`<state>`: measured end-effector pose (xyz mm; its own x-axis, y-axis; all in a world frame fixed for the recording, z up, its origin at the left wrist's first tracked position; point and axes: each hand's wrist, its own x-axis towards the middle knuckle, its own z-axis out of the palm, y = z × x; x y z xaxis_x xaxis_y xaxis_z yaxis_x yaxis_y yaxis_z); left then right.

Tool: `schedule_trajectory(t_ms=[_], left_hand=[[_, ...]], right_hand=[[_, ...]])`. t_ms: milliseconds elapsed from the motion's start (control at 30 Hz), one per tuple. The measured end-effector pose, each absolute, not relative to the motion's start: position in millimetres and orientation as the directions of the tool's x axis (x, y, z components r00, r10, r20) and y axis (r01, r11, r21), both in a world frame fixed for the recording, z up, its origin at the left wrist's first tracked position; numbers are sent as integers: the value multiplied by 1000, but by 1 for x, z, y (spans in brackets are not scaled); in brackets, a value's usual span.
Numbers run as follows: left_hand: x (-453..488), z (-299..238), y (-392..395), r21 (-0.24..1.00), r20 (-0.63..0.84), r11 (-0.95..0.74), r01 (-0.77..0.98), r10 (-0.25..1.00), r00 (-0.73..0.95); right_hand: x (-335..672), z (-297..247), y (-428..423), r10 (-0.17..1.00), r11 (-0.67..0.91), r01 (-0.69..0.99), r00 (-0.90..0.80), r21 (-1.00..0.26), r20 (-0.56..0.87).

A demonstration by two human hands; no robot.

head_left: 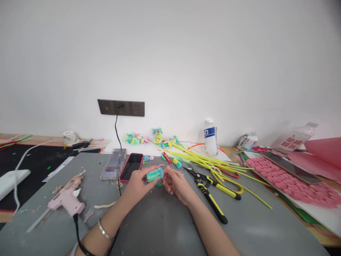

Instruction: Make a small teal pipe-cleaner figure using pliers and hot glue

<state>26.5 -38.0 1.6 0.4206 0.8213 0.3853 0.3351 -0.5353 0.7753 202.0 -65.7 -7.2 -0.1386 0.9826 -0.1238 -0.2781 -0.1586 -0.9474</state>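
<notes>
Mint-green and teal ribbed bundle of soft-looking strips, capped by a pale-blue ring (153,175), sits in the head view between your two hands, above the middle of the grey, smooth surface (160,231). Your left grip (140,182) is closed around it, thumb below and fingers above, with the ringed end pointing right. Your right grip (174,181) has its fingers curled just beside that ring; whether they pinch anything or touch it, you cannot tell from here. You seem to be working on the ringed end by hand; the next move probably calls for a steady, light left hold, since the strips look easy to crush, and fine fingertip work on the right.

Just beyond lies a short yellow-and-teal cylinder (177,163), stubby and matte. Long, thin yellow-green strips (213,163) fan out to your right, near metal pliers with black-and-yellow handles (212,205) spread apart. To your left lies a pale-pink plastic glue gun (66,201), its black cord trailing towards you.
</notes>
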Motion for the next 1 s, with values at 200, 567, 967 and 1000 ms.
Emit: schedule_trajectory(t_ms=[200, 567, 967, 1000], left_hand=[[29, 6, -39, 908, 280, -372, 193, 881, 382], [30, -3, -32, 969, 182, -236, 76, 885, 428], [29, 4, -41, 893, 293, -419, 163, 818, 495], [29, 4, -41, 890, 298, -425, 168, 818, 492]], right_hand=[[208, -9, -61, 986, 114, -220, 147, -969, 83], [209, 8, -65, 810, 495, 280, 196, -823, 553], [212, 33, -63, 926, 371, 432, -110, -822, 360], [212, 33, -64, 923, 378, 439, -113, -815, 367]])
